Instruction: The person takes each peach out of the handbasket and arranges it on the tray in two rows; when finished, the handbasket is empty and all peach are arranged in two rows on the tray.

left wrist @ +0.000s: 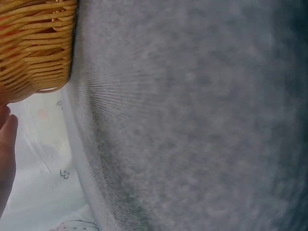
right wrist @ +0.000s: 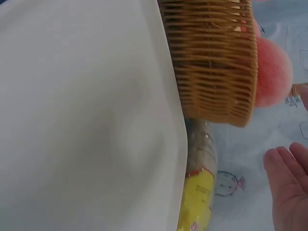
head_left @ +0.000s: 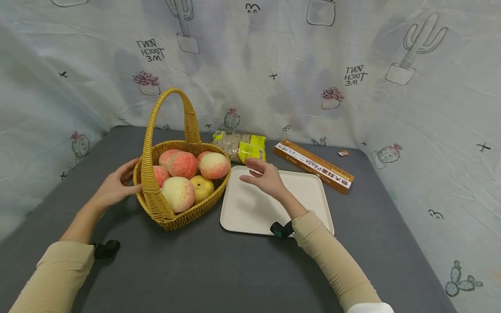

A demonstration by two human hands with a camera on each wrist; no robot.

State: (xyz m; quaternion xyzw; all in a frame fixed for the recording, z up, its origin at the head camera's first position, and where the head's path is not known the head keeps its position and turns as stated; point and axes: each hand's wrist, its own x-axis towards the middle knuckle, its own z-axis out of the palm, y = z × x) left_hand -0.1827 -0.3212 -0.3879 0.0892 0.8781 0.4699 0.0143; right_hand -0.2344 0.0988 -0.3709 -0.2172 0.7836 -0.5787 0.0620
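A yellow-brown wicker basket [head_left: 203, 208] with a tall arched handle stands on the left part of the table. In it lie several pink-and-cream peaches [head_left: 178, 194] and a yellow round fruit [head_left: 203, 188]. My left hand [head_left: 114, 185] is at the basket's left side, fingertips and thumb right at the woven wall; in the left wrist view a thumb [left wrist: 6, 154] shows just below the basket. Over the white tray [head_left: 242, 213] my right hand [head_left: 267, 179] hovers with fingers spread, holding nothing, palm toward the basket.
Behind the tray lies a clear and yellow food packet [head_left: 238, 145]. A long brown pasta box [head_left: 313, 165] lies slantwise at the tray's back right. A tiny orange packet [head_left: 343, 153] is farther back. A cactus-print curtain [head_left: 250, 65] encloses the grey table [head_left: 219, 274].
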